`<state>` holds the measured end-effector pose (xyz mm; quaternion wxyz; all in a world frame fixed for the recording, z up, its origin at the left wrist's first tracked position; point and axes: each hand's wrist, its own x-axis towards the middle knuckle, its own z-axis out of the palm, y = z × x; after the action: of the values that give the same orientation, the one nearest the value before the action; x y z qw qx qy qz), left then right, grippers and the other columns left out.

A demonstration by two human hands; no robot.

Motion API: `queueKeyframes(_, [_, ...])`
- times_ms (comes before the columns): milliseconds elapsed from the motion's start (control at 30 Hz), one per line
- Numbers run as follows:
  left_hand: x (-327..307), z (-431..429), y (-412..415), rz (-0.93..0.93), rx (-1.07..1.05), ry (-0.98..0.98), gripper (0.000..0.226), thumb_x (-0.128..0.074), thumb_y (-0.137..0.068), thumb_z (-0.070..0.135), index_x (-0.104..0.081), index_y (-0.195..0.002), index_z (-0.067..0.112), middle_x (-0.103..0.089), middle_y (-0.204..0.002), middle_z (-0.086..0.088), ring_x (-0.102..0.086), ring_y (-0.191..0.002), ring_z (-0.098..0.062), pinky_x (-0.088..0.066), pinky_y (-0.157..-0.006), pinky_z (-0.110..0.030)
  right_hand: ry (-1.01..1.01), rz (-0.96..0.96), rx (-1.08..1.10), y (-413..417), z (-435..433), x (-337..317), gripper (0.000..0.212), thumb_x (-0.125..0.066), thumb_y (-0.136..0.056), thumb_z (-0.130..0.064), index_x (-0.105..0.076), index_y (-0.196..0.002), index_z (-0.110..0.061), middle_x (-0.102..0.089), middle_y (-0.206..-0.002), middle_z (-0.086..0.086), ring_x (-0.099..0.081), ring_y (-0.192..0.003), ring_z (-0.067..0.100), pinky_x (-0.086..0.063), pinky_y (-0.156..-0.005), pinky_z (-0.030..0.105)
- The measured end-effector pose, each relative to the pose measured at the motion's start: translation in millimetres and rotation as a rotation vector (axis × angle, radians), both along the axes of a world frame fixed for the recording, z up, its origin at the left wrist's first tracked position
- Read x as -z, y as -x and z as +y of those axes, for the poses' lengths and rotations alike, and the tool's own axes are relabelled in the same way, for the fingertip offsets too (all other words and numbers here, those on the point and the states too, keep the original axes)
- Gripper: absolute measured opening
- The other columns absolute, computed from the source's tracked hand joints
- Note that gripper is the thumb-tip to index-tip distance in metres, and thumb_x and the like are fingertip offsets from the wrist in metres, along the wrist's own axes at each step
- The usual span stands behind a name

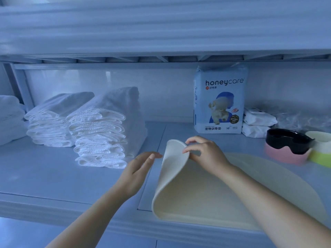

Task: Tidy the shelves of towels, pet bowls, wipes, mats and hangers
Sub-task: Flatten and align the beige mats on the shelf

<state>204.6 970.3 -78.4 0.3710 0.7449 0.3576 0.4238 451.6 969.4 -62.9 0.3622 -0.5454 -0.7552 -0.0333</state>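
A cream rubbery mat (pixel 202 194) lies on the shelf (pixel 53 172) in front of me, its left end curled up and over. My right hand (pixel 206 153) pinches that lifted edge between thumb and fingers. Just left of the curl, my left hand (pixel 139 170) hovers open with fingers straight, holding nothing. Two stacks of folded white towels (pixel 96 126) stand at the left. Pet bowls sit at the right: a black one (pixel 288 140) in a pink base and a cream and green one (pixel 320 147). Wipe packs (pixel 258 122) lie behind them.
A tall blue "honeycare" pad package (pixel 220 101) stands upright at the back of the shelf. More white cloth (pixel 10 119) sits at the far left. The upper shelf (pixel 161 33) hangs low overhead. Crinkled clear plastic (pixel 304 117) lies at the back right.
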Motion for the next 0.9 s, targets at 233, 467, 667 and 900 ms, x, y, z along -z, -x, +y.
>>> queueKeyframes(233, [1, -13, -99, 0.289, 0.264, -0.086, 0.045, -0.034, -0.086, 0.053, -0.055, -0.125, 0.041, -0.036, -0.136, 0.032, -0.026, -0.125, 0.022, -0.017, -0.098, 0.003, -0.005, -0.003, 0.175, -125, -57, -11, 0.023, -0.073, -0.076, -0.004, -0.077, -0.087, -0.024, -0.065, -0.111, -0.001, -0.060, -0.097, 0.014, -0.044, -0.086, 0.027])
queueKeyframes(467, [-1, -30, -198, 0.441, 0.372, -0.156, 0.048, -0.030, -0.089, 0.057, -0.043, -0.133, 0.046, -0.028, -0.147, 0.023, -0.012, -0.138, 0.007, -0.007, -0.113, -0.019, 0.060, -0.134, 0.392, -225, -113, 15, 0.023, -0.074, -0.076, -0.007, -0.077, -0.083, -0.029, -0.068, -0.102, -0.005, -0.065, -0.094, 0.017, -0.039, -0.088, 0.024])
queueKeyframes(667, [25, -32, -238, 0.991, 0.312, -0.332, 0.080, 0.005, -0.072, 0.082, -0.006, -0.144, 0.050, 0.002, -0.157, 0.014, 0.003, -0.144, -0.006, 0.004, -0.117, -0.032, 0.287, -0.260, 0.340, -259, -134, 19, 0.039, -0.054, -0.084, -0.002, -0.072, -0.101, -0.032, -0.066, -0.108, -0.015, -0.061, -0.098, 0.008, -0.049, -0.080, 0.027])
queueKeyframes(900, [29, -35, -240, 0.980, 0.253, -0.398, 0.108, 0.028, -0.044, 0.086, -0.001, -0.142, 0.052, 0.004, -0.157, 0.016, 0.002, -0.144, -0.006, 0.004, -0.115, -0.029, 0.431, -0.078, 0.154, -234, -118, 30, 0.036, -0.054, -0.092, -0.035, -0.055, -0.128, -0.027, -0.047, -0.140, -0.007, -0.040, -0.130, 0.006, -0.028, -0.111, 0.024])
